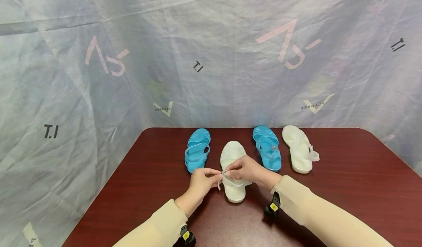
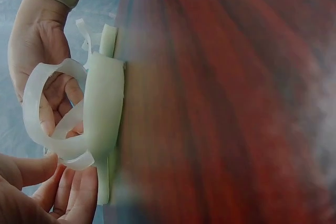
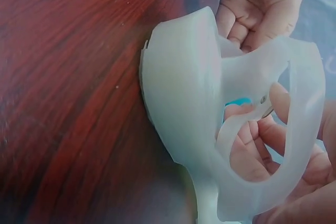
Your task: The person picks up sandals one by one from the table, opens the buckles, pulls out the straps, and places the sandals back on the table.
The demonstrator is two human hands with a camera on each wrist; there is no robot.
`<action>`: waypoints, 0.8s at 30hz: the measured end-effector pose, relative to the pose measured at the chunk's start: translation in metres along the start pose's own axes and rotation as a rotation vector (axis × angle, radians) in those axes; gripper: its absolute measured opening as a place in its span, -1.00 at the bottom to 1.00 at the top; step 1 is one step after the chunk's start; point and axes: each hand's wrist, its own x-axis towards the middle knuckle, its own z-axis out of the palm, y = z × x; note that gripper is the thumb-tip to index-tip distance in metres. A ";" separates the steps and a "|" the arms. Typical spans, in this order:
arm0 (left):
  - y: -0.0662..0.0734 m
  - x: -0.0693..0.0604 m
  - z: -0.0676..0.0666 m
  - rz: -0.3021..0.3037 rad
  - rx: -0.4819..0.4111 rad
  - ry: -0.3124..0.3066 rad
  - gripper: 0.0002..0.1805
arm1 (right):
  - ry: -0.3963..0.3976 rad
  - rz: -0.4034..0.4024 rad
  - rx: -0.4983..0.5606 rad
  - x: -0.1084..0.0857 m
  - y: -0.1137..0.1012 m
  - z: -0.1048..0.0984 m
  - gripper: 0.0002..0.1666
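A white sandal [image 1: 235, 194] lies sole down on the table, toe pointing away. At its left side, near the buckle [image 1: 224, 173], both hands meet. My left hand [image 1: 202, 183] pinches the strap end between thumb and fingers. From the right, my right hand [image 1: 245, 169] reaches over the sandal and pinches the strap at the buckle. The left wrist view shows the sandal's side [image 2: 105, 103] and its looped strap [image 2: 34, 103], with the left hand [image 2: 58, 192] at the lower left. In the right wrist view a metal buckle [image 3: 266, 106] shows between the fingers.
On the dark red table [image 1: 148, 173], a blue sandal [image 1: 197, 153] lies behind my left hand. Another blue sandal [image 1: 271, 159] and a second white sandal [image 1: 301, 163] lie behind and right of my right hand. A grey printed cloth [image 1: 211, 56] hangs behind the table.
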 end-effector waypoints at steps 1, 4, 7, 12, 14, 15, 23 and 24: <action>0.000 0.001 0.000 -0.002 0.001 0.002 -0.82 | -0.004 -0.003 -0.001 0.000 0.000 0.000 -0.76; 0.000 0.003 0.000 -0.010 0.002 0.008 -0.83 | -0.014 -0.007 -0.004 0.001 0.000 0.000 -0.77; 0.002 0.005 0.001 -0.014 0.000 0.015 -0.84 | -0.018 -0.012 -0.007 0.002 0.000 0.000 -0.78; 0.003 0.005 0.001 -0.016 -0.014 0.028 -0.83 | -0.029 -0.026 -0.009 0.003 0.000 0.000 -0.78; 0.004 0.004 0.001 -0.022 -0.015 0.019 -0.82 | -0.030 -0.020 -0.010 0.003 0.001 0.000 -0.77; 0.005 0.004 0.001 -0.027 -0.013 0.011 -0.82 | -0.032 -0.010 -0.007 0.003 0.002 -0.001 -0.77; 0.010 -0.002 -0.005 -0.113 0.025 -0.074 -0.81 | -0.045 0.027 0.000 0.003 0.004 -0.004 -0.78; 0.010 -0.002 -0.006 -0.123 0.029 -0.085 -0.81 | -0.045 0.028 0.001 0.003 0.003 -0.004 -0.78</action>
